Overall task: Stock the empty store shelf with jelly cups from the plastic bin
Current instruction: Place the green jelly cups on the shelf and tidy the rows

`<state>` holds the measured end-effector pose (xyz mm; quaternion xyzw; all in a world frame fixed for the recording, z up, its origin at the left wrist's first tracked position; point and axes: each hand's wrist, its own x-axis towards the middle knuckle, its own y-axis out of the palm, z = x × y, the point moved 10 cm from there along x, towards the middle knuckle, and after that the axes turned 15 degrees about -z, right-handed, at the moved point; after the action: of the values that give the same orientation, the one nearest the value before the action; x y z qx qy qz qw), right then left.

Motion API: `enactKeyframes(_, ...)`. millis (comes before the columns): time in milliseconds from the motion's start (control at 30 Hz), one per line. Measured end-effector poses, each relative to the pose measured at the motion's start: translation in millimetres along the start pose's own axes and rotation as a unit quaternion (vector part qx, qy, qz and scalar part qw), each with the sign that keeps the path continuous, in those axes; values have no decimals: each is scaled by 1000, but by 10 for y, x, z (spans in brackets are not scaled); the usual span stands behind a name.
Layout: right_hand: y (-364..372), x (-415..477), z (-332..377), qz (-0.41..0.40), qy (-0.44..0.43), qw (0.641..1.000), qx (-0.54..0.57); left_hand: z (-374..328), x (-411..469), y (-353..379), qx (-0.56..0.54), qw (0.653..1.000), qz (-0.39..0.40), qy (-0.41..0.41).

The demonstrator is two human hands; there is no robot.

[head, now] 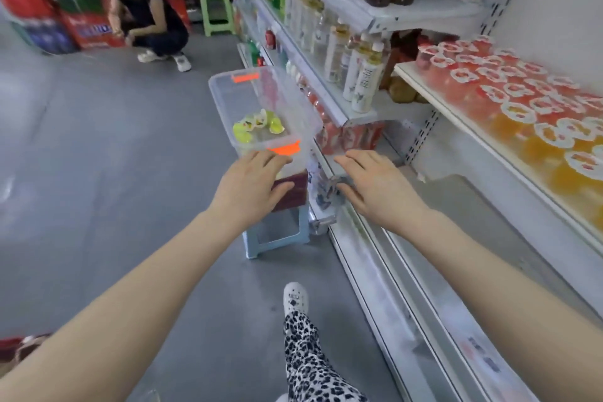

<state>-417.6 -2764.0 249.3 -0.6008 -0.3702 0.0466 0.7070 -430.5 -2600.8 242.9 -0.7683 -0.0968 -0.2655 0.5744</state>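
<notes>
Basically a reach-to-bin step: both hands go toward the clear plastic bin [218, 98], nothing picked yet. Left hand [251, 186] is at the bin's near end by the orange latch, fingers straight and slightly spread, holding nothing; can't tell if it touches the rim. Right hand [375, 183], just right of the bin, is flat with the fingers extended, also empty.

Only a few yellow-green jelly cups [257, 126] are left, lying at the near end of the bin floor. The store shelf [489, 157], well right of the bin, already carries dense rows of red and orange stocked cups [509, 98], so the task looks nearly done.

Next move: dip into the bin and pinch the small rounded, glossy cups, probably slippery. The bin is rigid, see-through and rectangular, perched on a pale blue plastic stool [277, 235].
</notes>
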Motion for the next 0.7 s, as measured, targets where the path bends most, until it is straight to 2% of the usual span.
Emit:
enactKeyframes(267,1137,1229,-141,43,-25,998,49,1265,656,443,30,997,15,-68)
enactKeyframes(467,1892,2055,-306,70,-6,992,109,2073,1215,950,39,992,55,-102)
enactKeyframes(700,2962,2408,-295,172,48,971,159,2749,1609,1588,10,990,101,-96)
